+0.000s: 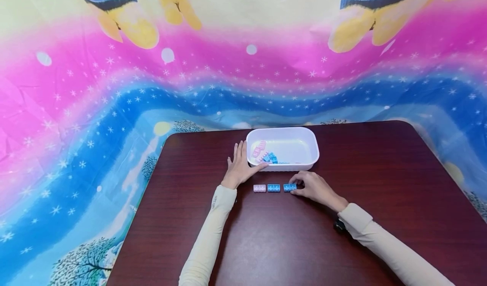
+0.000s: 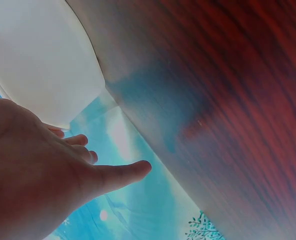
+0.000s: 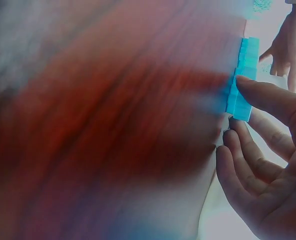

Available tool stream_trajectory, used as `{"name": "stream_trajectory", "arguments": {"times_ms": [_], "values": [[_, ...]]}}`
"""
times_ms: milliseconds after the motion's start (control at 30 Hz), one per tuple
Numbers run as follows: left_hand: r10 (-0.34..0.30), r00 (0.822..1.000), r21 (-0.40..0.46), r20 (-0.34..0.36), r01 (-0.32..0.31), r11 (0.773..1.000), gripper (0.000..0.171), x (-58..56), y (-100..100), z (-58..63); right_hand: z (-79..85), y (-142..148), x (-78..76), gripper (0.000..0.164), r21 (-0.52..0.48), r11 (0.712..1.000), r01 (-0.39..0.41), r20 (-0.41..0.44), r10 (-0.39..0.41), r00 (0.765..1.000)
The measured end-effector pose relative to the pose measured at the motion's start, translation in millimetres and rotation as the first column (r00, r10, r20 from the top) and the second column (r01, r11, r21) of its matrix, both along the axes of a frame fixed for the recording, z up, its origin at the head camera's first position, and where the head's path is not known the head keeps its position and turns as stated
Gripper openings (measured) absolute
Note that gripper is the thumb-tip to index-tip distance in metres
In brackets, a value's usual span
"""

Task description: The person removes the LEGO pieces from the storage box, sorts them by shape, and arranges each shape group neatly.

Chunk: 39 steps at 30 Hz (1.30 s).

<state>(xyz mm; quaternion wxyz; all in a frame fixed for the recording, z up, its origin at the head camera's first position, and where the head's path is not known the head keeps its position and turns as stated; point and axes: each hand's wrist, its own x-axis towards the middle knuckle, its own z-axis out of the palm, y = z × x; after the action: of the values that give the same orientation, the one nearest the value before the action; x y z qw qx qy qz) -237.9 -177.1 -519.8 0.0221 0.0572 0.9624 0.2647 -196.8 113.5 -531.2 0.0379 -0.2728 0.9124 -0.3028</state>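
Observation:
My right hand (image 1: 315, 188) pinches a blue toy building brick (image 1: 288, 187) between thumb and fingers on the tabletop. In the right wrist view the thumb lies along that blue brick (image 3: 247, 55). To its left, a second blue brick (image 1: 273, 188) and a pink brick (image 1: 259, 188) stand in the same row, with small gaps between them. My left hand (image 1: 239, 167), fingers spread, touches the left side of a white plastic basin (image 1: 300, 151). The left wrist view shows the left hand (image 2: 43, 175) with straight fingers beside the basin wall (image 2: 43, 55).
Several loose pink bricks (image 1: 259, 149) and blue bricks (image 1: 271, 158) lie in the basin's left end. The dark red wooden table (image 1: 258, 235) has its far edge just behind the basin. A colourful printed cloth (image 1: 243, 66) hangs behind the table.

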Motion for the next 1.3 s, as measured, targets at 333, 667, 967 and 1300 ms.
{"name": "stream_trajectory", "arguments": {"times_ms": [333, 667, 967, 1300], "values": [[-0.001, 1.000, 0.008, -0.004, 0.001, 1.000, 0.124, 0.3, 0.1, -0.9, -2.1, -3.6, 0.2, 0.024, 0.000, 1.000, -0.014, -0.023, 0.014, 1.000], [-0.004, 1.000, 0.009, -0.001, 0.004, 1.000, 0.125, 0.7, 0.1, -0.3, 0.0, -0.7, 2.0, 0.029, -0.018, 1.000, 0.006, -0.015, -0.006, 1.000], [-0.005, 1.000, 0.008, -0.003, 0.005, 1.000, 0.125, -1.4, -0.5, -1.4, 17.1, 3.1, 3.4, 0.030, -0.073, 0.997, 0.014, -0.015, -0.015, 1.000], [-0.007, 1.000, 0.024, 0.011, 0.007, 1.000, 0.125, 1.7, 0.2, 0.4, 39.4, 8.9, 2.0, 0.030, -0.137, 0.991, -0.004, -0.024, 0.001, 1.000]]}}
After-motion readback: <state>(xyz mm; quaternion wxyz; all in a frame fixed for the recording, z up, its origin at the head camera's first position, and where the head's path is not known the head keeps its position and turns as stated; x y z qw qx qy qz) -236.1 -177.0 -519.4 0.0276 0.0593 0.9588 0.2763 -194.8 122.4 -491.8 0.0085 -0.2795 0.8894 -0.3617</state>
